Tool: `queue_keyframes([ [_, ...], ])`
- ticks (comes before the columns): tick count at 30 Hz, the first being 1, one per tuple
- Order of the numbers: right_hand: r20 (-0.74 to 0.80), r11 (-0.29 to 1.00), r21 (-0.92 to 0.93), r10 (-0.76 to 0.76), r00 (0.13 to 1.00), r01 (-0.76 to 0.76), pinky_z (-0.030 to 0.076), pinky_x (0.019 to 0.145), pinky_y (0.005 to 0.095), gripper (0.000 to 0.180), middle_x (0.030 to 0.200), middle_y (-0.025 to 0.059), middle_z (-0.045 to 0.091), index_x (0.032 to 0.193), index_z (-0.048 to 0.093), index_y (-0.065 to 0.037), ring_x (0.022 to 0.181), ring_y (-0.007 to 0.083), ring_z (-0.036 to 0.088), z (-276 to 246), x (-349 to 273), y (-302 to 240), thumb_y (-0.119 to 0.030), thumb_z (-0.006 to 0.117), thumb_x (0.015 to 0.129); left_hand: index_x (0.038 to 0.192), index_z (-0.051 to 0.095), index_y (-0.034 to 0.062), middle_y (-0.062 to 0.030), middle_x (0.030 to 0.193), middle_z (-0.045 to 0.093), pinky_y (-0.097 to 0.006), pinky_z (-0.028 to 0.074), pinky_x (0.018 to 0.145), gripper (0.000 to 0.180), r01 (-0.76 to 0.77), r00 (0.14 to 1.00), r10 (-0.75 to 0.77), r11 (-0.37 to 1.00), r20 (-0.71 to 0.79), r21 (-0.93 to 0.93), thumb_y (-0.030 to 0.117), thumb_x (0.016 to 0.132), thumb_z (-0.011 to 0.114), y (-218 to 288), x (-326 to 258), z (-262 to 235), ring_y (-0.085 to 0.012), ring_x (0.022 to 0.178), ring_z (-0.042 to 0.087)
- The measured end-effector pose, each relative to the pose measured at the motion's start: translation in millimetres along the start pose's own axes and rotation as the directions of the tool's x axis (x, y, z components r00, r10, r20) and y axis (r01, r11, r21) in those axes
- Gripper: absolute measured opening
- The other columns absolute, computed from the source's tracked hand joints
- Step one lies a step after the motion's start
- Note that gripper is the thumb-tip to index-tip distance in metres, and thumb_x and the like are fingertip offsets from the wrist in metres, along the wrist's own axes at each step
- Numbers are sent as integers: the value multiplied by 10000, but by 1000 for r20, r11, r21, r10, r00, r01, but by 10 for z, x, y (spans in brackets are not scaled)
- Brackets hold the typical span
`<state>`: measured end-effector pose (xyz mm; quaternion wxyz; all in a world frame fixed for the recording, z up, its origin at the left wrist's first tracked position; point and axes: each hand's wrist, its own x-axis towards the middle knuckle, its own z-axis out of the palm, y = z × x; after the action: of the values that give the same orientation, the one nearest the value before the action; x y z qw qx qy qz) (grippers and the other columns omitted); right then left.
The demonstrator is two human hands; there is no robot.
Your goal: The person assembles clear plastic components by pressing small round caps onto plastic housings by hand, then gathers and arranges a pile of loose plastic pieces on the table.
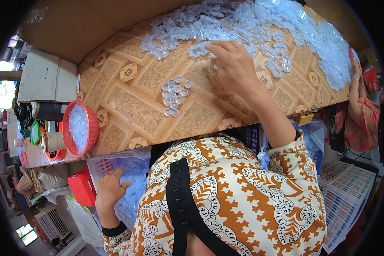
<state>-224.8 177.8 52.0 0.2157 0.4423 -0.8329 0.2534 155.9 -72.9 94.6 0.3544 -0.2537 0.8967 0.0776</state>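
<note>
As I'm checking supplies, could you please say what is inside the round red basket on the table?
The red basket holds a heap of small, pale translucent pieces. They cover its bottom, so anything beneath the top layer cannot be seen.

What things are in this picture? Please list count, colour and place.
Table: one, brown patterned, centre
Clear plastic pieces: many, bluish, table's far side and right
Small round caps: over ten, whitish, mid-table
Round basket: one, coral red, table's left end, holding whitish pieces
Panel: one, brown, behind table
Carton: one, whitish, far left
Box: one, red, below table, left
Bin: one, whitish, below table, holding bluish pieces
Crates: several, whitish, lower right
Co-worker: one, red patterned clothing, right edge
Patterned shirt: one, orange, white and black, bottom
Left hand: one, bare, at bin's left
Right hand: one, bare, near clear pieces
</note>
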Motion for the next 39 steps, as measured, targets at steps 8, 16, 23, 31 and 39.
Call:
queue_keyframes([
  [8,157,959,-198,-172,972,202,423,840,399,200,1019,52,701,1013,722,-134,1005,224,595,404,210,151,-118,684,818,1194,655,48,-191,1096,688,-454,528,830,364,-595,760,391,740,-519,-315,221,880,714,914,435,-687,-392,987,663],
  [16,213,967,247,-123,969,68,520,729,441,304,829,124,706,1082,676,-58,808,324,676,134,129,144,-11,633,785,1247,626,51,-176,1135,659,-420,520,861,406,-637,561,261,742,-786,-208,169,872,724,1278,1617,-1132,-344,1006,635],
  [23,479,920,388,-150,865,-55,527,763,455,217,914,153,702,1039,704,-80,871,359,673,-68,206,103,-59,664,827,1277,625,79,-165,1253,623,-445,476,992,482,-443,492,169,893,-854,-78,226,839,763,1476,2188,-1376,-357,1157,587],
  [31,286,986,116,-146,947,118,469,914,425,371,1159,152,671,1140,705,-59,1055,302,625,-91,201,82,-78,698,769,1217,655,76,-164,1230,624,-454,476,968,433,-578,370,339,813,-865,71,220,827,776,1478,2181,-1137,-360,1126,582],
  [39,459,991,121,-101,883,51,420,969,428,535,1238,162,628,1185,638,-15,1124,320,578,-172,156,-68,-102,793,682,1206,637,40,-170,1151,630,-462,464,960,498,-429,527,163,898,-834,-96,280,803,806,1541,1996,-1299,-357,1118,568],
])
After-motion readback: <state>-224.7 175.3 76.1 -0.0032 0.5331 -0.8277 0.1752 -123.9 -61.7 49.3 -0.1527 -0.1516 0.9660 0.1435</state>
